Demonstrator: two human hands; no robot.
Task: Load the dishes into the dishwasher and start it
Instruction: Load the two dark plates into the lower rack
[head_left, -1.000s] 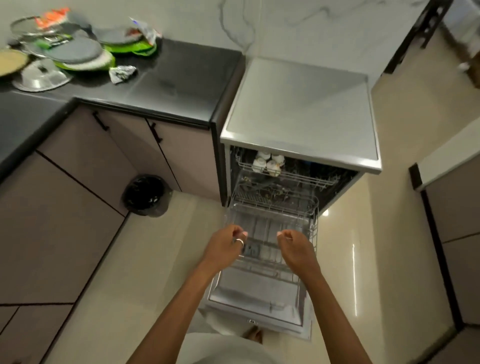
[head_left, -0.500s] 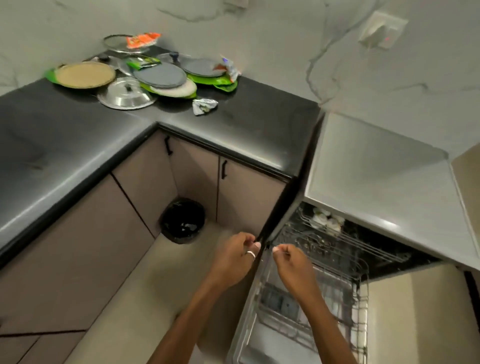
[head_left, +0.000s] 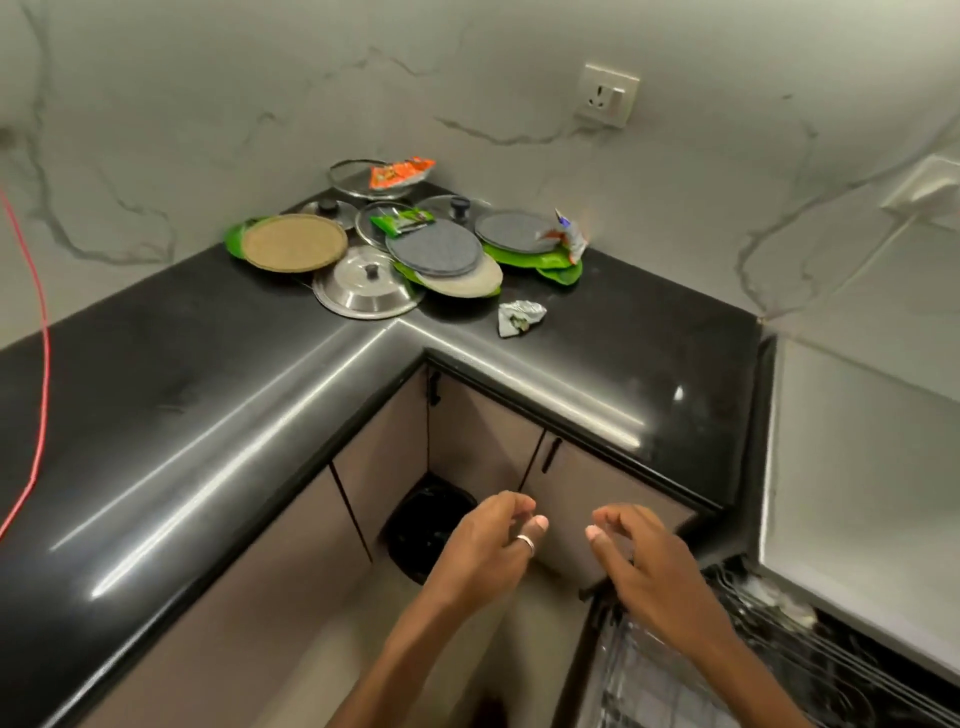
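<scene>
Gap between left hand (head_left: 483, 556), right hand (head_left: 649, 571) wider; both empty.

L hand (head_left: 488, 545): held in mid-air, seen just right of the black round floor bin (head_left: 423, 530), knuckles overlapping the bin's right edge in view. Back of hand up, fingers loosely curled, thumb tip pointing toward the R hand (head_left: 644, 566); nothing held. One digit, prob. the thumb, carries a plain silver ring (head_left: 525, 543).

R hand: approx. same height, further right of the bin, apart from it. Back up, fingers loosely curled, thumb tip facing L; nothing held.

Hands close together, tips not touching.

L forearm (head_left: 400, 660) and R forearm (head_left: 727, 670): both bare, coming up from below-right of the bin, converging slightly toward the hands.
</scene>
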